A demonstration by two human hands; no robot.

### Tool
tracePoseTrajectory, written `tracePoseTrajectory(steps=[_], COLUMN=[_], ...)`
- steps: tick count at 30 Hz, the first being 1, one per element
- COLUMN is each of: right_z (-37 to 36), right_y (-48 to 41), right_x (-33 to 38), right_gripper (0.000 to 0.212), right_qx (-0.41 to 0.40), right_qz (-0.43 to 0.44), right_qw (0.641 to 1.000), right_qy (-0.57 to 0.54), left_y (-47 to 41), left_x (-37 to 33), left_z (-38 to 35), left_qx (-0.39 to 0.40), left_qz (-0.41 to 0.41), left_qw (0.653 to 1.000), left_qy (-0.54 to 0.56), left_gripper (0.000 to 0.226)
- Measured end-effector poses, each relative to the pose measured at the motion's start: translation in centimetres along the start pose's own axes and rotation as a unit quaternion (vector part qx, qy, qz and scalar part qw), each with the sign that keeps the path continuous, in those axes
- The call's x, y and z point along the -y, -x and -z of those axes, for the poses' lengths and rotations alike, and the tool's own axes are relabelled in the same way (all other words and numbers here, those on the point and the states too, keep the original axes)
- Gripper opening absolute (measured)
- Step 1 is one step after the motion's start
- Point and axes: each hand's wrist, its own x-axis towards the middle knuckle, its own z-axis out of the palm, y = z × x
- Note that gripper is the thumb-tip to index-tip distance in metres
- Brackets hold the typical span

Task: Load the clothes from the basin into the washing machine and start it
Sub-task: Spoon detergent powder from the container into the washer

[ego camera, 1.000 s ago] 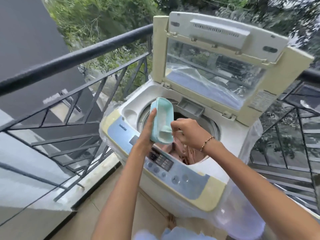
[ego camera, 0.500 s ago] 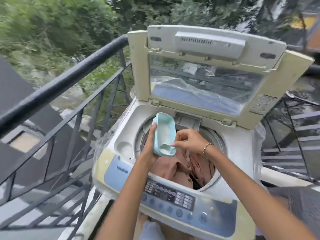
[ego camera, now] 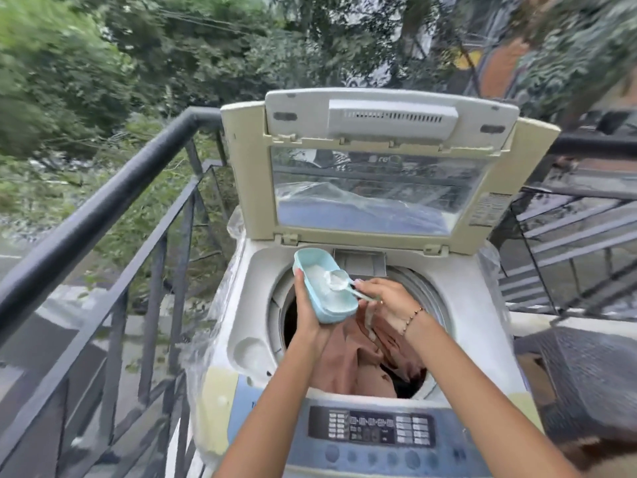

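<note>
A top-loading washing machine (ego camera: 262, 270) stands with its lid (ego camera: 379, 174) raised. Brown clothes (ego camera: 348, 360) fill the drum. My left hand (ego camera: 306, 315) grips a light blue tub (ego camera: 312, 267) of white powder, tilted over the drum's left rim. My right hand (ego camera: 382, 298) pinches the handle of a small spoon (ego camera: 337, 281), whose bowl holds powder inside the tub. The control panel (ego camera: 372, 429) with buttons lies at the machine's front edge, between my forearms.
A dark metal railing (ego camera: 103, 205) runs close along the machine's left side, with trees beyond. More railing (ego camera: 565, 229) stands at the right. A dark woven object (ego camera: 586, 374) sits to the right of the machine. Clear plastic wrap (ego camera: 203, 339) covers the machine's sides.
The view has shifted to face the machine head-on. The tub has tilted flatter over the drum, and my right hand has lifted the spoon with a scoop of powder.
</note>
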Motion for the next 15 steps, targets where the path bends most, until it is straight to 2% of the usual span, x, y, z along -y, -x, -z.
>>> tracePoseTrajectory(steps=[4,6,9,12,15], right_z=[-0.2,-0.1,0.3,0.4,0.9], right_y=[-0.8,-1.4,-2.9,-4.1,-5.0], right_x=[1.2,1.9,2.3,2.1,1.4], right_gripper=[0.005,0.014,0.022,0.023,0.018], right_qx=[-0.054,-0.091,-0.164,-0.232,-0.248], right_qz=[0.027,0.051,0.123,0.223,0.337], right_qw=[0.998,0.994,0.978,0.926,0.818], right_qy=[-0.032,-0.04,0.035,0.197,0.394], left_y=[-1.2,-1.5,-1.6,-1.5,-1.7], left_x=[0.1,0.0,-0.4,-0.9,-1.3], left_z=[-0.4,-0.2,0.4,0.7,1.0], left_qx=[-0.028,-0.049,-0.073,-0.07,-0.068], left_qz=[-0.027,-0.033,-0.032,-0.027,-0.019], left_qw=[0.999,0.998,0.996,0.997,0.998], left_qy=[-0.014,-0.022,-0.028,-0.022,-0.007], left_gripper=[0.086,0.084,0.073,0.078,0.082])
